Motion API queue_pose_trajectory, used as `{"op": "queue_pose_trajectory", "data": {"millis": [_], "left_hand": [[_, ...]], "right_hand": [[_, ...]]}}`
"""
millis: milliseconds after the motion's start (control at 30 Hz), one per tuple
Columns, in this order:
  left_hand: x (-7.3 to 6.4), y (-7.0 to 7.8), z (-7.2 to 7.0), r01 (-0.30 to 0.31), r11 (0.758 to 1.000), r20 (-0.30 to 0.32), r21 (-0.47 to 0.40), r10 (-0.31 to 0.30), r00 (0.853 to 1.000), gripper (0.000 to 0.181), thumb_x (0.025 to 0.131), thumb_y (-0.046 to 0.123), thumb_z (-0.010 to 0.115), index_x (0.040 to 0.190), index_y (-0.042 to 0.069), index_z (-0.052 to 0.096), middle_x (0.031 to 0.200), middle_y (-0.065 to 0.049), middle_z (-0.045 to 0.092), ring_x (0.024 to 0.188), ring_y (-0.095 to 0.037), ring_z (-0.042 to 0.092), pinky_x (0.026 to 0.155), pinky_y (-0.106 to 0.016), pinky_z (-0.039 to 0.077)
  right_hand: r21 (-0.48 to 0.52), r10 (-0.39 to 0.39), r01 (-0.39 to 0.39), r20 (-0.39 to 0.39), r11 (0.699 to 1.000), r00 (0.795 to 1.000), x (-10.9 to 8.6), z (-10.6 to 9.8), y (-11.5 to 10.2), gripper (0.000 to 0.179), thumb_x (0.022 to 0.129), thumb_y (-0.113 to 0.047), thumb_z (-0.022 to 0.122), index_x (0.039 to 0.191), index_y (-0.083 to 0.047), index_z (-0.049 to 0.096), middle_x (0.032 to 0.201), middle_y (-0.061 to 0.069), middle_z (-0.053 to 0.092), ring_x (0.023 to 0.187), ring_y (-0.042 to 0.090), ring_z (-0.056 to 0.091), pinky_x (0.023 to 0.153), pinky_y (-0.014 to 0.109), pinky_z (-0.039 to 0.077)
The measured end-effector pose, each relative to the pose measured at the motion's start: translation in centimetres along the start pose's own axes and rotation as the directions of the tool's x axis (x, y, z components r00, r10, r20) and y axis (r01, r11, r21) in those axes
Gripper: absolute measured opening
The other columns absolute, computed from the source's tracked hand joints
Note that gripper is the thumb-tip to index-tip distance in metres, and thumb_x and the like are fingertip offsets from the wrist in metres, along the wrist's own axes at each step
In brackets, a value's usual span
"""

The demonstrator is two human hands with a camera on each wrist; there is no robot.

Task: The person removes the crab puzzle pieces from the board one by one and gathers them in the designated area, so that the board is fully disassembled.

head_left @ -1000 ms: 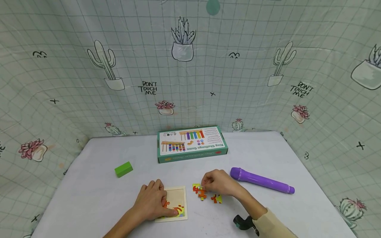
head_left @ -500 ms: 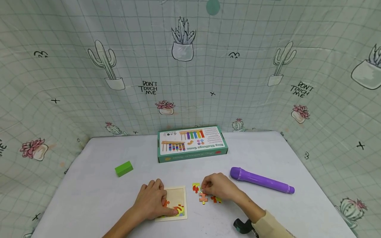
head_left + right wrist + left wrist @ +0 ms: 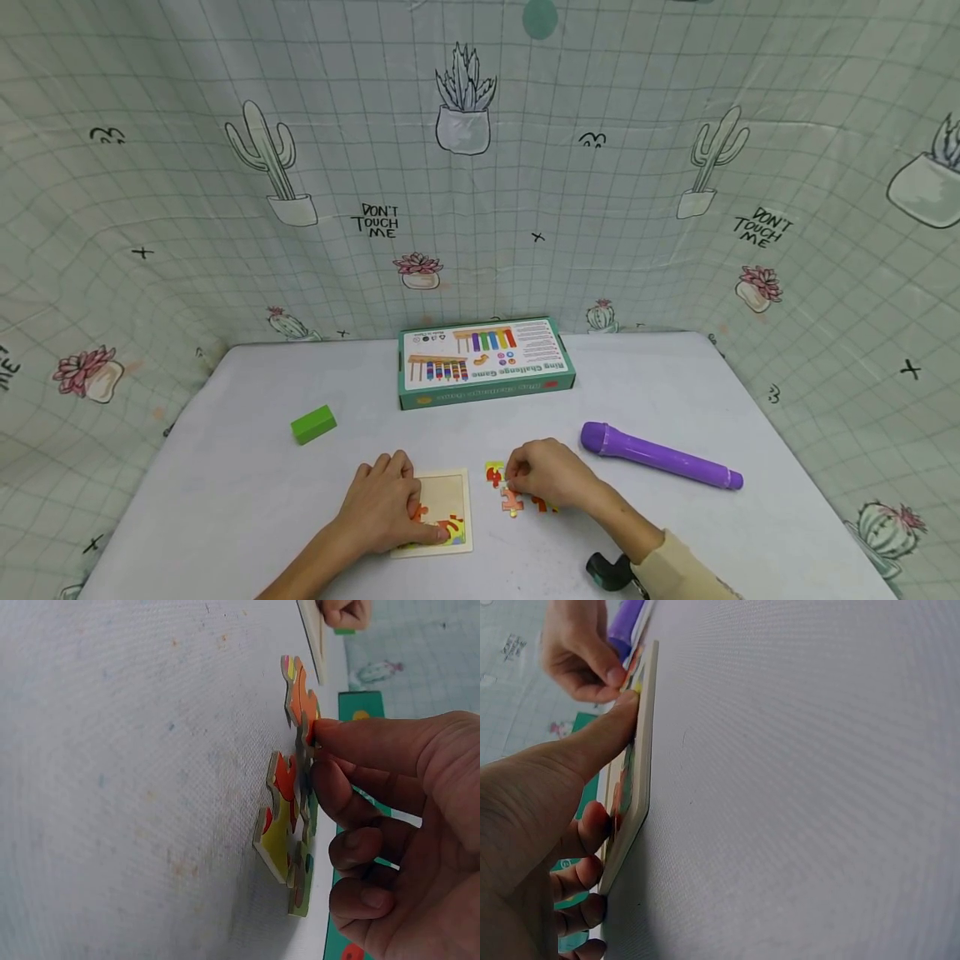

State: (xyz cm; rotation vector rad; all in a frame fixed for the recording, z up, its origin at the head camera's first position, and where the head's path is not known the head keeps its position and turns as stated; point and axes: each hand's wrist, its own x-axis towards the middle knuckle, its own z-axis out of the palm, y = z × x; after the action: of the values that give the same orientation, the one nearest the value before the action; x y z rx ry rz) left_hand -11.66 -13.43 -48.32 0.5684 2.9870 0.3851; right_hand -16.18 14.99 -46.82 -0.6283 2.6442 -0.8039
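My left hand (image 3: 382,508) lies over the left side of a square wooden puzzle tray (image 3: 442,492). Its straight thumb presses on fitted pieces (image 3: 453,530) along the tray's near side, while the other fingertips rest loosely bent at the left edge, clearest in the left wrist view. Right of the tray, my right hand (image 3: 551,475) pinches a jigsaw piece (image 3: 304,761) between thumb and index finger, low among loose pieces. An orange piece (image 3: 512,502) lies just below the fingertips, a red-and-yellow piece (image 3: 494,473) to their left. Another piece (image 3: 540,503) is partly hidden under the hand.
A purple toy microphone (image 3: 660,456) lies to the right. Behind the hands is a green-and-white game box (image 3: 487,362), with a green block (image 3: 313,424) at left. A black curved object (image 3: 609,572) sits by the right sleeve. A patterned cloth (image 3: 525,183) hangs behind the table.
The right hand has shifted slightly toward the person. The orange piece has moved a little nearer and right, away from the red-and-yellow piece. The left hand and tray have stayed put.
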Motion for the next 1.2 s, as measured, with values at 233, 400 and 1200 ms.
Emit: {"op": "queue_pose_trajectory", "data": {"millis": [233, 400, 1200], "left_hand": [[0.08, -0.06, 0.11, 0.000, 1.000, -0.001, 0.002, 0.000, 1.000, 0.064, 0.061, 0.086, 0.069, 0.054, 0.027, 0.047, 0.086, 0.007, 0.039, 0.082, -0.014, 0.036, 0.071, -0.040, 0.033], [0.08, -0.12, 0.17, -0.003, 1.000, -0.007, -0.008, 0.002, 1.000, 0.063, 0.061, 0.085, 0.070, 0.054, 0.027, 0.047, 0.086, 0.007, 0.039, 0.082, -0.014, 0.036, 0.071, -0.040, 0.033], [-0.08, -0.12, 0.30, -0.005, 1.000, -0.013, -0.009, 0.005, 1.000, 0.063, 0.062, 0.083, 0.071, 0.054, 0.026, 0.046, 0.086, 0.008, 0.038, 0.082, -0.014, 0.035, 0.072, -0.040, 0.032]], "right_hand": [[-0.005, 0.009, -0.009, -0.004, 1.000, 1.000, -0.03, 0.00, -0.01, 0.007, 0.087, -0.018, 0.075, 0.082, -0.021, 0.071, 0.067, -0.012, 0.058, 0.058, 0.007, 0.050, 0.057, 0.026, 0.040], [0.004, 0.012, -0.012, -0.008, 1.000, 1.000, -0.07, 0.19, -0.02, 0.009, 0.087, -0.019, 0.075, 0.081, -0.021, 0.069, 0.064, -0.011, 0.057, 0.051, 0.006, 0.049, 0.052, 0.026, 0.039], [-0.032, -0.015, 0.014, -0.025, 0.999, 1.000, 0.06, 0.31, -0.05, 0.008, 0.087, -0.014, 0.075, 0.083, -0.019, 0.071, 0.063, -0.011, 0.056, 0.048, 0.005, 0.048, 0.053, 0.025, 0.039]]}}
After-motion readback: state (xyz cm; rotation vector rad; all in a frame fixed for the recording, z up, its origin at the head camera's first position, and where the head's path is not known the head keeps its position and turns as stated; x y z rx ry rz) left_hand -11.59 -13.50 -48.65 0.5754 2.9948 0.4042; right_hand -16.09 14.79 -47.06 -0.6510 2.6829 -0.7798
